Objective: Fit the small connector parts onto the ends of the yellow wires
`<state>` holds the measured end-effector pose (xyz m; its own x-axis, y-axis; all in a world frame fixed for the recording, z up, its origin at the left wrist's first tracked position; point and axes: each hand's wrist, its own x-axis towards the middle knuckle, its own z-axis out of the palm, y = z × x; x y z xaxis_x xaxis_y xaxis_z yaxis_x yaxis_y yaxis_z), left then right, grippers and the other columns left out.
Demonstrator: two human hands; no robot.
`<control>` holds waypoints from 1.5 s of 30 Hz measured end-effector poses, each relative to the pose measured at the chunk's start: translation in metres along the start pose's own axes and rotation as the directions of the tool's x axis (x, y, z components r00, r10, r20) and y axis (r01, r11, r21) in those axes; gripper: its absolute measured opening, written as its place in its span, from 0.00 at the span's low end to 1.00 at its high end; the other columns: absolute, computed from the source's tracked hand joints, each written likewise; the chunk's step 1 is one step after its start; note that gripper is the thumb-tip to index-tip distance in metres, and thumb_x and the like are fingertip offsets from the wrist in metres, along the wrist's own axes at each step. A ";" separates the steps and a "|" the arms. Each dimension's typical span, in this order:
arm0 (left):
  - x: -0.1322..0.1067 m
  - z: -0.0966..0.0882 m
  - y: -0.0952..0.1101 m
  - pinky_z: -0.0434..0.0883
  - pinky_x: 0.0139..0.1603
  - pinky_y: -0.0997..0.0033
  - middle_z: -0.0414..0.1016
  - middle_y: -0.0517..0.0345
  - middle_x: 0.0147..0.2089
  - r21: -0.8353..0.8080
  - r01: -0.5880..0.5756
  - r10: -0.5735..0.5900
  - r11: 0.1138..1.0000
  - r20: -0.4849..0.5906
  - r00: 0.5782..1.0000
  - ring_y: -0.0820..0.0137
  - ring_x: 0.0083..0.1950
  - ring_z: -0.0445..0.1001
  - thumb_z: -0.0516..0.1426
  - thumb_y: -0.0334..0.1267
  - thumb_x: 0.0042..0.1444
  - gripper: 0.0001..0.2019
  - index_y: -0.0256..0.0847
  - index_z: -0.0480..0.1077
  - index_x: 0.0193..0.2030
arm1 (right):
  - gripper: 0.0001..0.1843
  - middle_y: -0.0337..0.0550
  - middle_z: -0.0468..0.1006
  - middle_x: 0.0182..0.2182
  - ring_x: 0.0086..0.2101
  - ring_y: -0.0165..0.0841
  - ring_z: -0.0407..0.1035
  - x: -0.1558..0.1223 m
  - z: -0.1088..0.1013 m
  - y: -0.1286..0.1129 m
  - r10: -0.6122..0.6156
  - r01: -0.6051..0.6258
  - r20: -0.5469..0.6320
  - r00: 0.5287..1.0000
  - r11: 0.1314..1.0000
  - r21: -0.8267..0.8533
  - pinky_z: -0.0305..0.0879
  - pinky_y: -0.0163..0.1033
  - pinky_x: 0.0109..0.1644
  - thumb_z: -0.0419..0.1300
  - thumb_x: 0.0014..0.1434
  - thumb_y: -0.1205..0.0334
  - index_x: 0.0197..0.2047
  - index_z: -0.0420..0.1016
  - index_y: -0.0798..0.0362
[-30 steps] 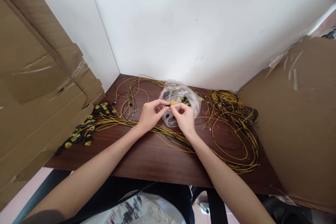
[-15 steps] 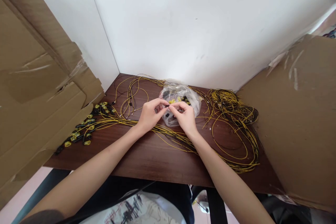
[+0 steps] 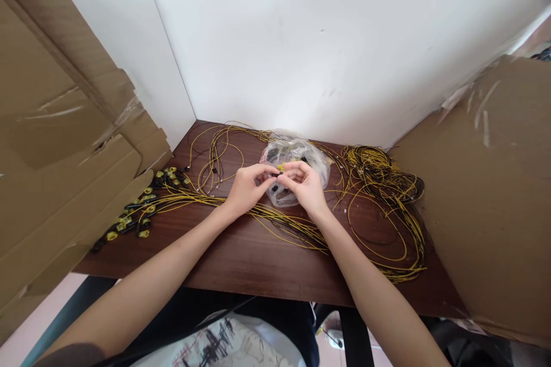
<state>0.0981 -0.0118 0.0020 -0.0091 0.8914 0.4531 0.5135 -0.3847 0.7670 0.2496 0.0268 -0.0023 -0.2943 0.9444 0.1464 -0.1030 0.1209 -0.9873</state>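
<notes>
My left hand [image 3: 249,186] and my right hand [image 3: 305,186] meet fingertip to fingertip over a clear plastic bag [image 3: 321,163]. Between them they pinch a small black part [image 3: 276,175], mostly covered by the fingers, so its exact kind does not show. Both hands are closed on it with thumb and forefinger. Inside the bag lie yellow pieces [image 3: 280,167] and black pieces [image 3: 274,188]. Below my wrists, a bundle of yellow and black wires [image 3: 275,218] runs across the brown table [image 3: 228,266].
Several black connectors with yellow ends [image 3: 144,218] lie at the table's left. A tangled coil of yellow and black wires [image 3: 379,178] sits at the right. Cardboard panels [image 3: 64,143] flank both sides, and a white wall [image 3: 301,51] closes the back.
My right hand has shifted slightly to the right and its fingers have rolled a little around the black part. More of the part shows between the fingertips. My left hand has barely moved.
</notes>
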 end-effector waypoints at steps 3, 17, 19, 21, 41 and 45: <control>0.001 -0.001 0.000 0.67 0.32 0.74 0.79 0.55 0.33 -0.034 0.016 -0.016 0.999 0.014 1.000 0.73 0.29 0.71 0.59 0.35 0.51 0.07 0.37 0.75 0.36 | 0.19 0.36 0.75 0.23 0.23 0.26 0.68 0.001 -0.002 -0.001 0.035 -0.035 0.019 0.999 0.999 0.005 0.65 0.33 0.29 0.69 0.40 0.58 0.35 0.70 0.54; 0.003 0.002 -0.001 0.70 0.33 0.73 0.78 0.54 0.32 -0.207 0.164 -0.167 0.965 0.003 0.986 0.70 0.31 0.74 0.60 0.38 0.49 0.09 0.36 0.76 0.36 | 0.11 0.40 0.76 0.26 0.27 0.29 0.69 -0.001 -0.002 -0.006 -0.091 0.096 0.034 0.995 0.968 -0.230 0.65 0.35 0.33 0.62 0.51 0.54 0.31 0.73 0.55; 0.003 0.002 -0.001 0.70 0.33 0.72 0.78 0.53 0.31 -0.219 0.174 -0.179 0.960 -0.005 0.984 0.70 0.31 0.74 0.60 0.37 0.49 0.09 0.35 0.76 0.36 | 0.10 0.41 0.77 0.28 0.28 0.30 0.69 -0.001 -0.004 -0.006 -0.109 0.117 0.043 0.993 0.955 -0.271 0.66 0.35 0.33 0.61 0.51 0.56 0.33 0.73 0.55; 0.004 0.001 -0.001 0.70 0.33 0.72 0.78 0.53 0.31 -0.226 0.176 -0.182 0.958 -0.008 0.983 0.70 0.31 0.73 0.60 0.37 0.49 0.10 0.35 0.76 0.36 | 0.10 0.42 0.77 0.29 0.29 0.30 0.69 -0.001 -0.005 -0.005 -0.114 0.123 0.049 0.992 0.954 -0.274 0.66 0.36 0.34 0.62 0.50 0.57 0.34 0.73 0.54; 0.001 0.000 0.001 0.64 0.24 0.78 0.76 0.56 0.28 -0.110 0.146 -0.141 0.983 0.054 0.989 0.77 0.22 0.65 0.59 0.38 0.50 0.09 0.36 0.76 0.36 | 0.10 0.39 0.74 0.26 0.27 0.30 0.69 0.001 -0.004 0.000 -0.086 0.094 0.044 0.995 0.976 -0.199 0.66 0.36 0.34 0.64 0.47 0.59 0.33 0.71 0.53; 0.002 0.000 0.002 0.64 0.24 0.77 0.78 0.55 0.31 -0.097 0.142 -0.139 0.985 0.039 0.990 0.77 0.23 0.66 0.58 0.40 0.51 0.11 0.37 0.76 0.37 | 0.09 0.40 0.76 0.27 0.28 0.30 0.70 0.001 -0.004 0.001 -0.109 0.114 0.034 0.993 0.970 -0.214 0.66 0.36 0.34 0.64 0.48 0.59 0.33 0.71 0.53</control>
<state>0.0988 -0.0110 0.0040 -0.0464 0.9448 0.3243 0.4212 -0.2758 0.8640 0.2534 0.0292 -0.0039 -0.3139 0.9145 0.2554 0.0698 0.2905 -0.9543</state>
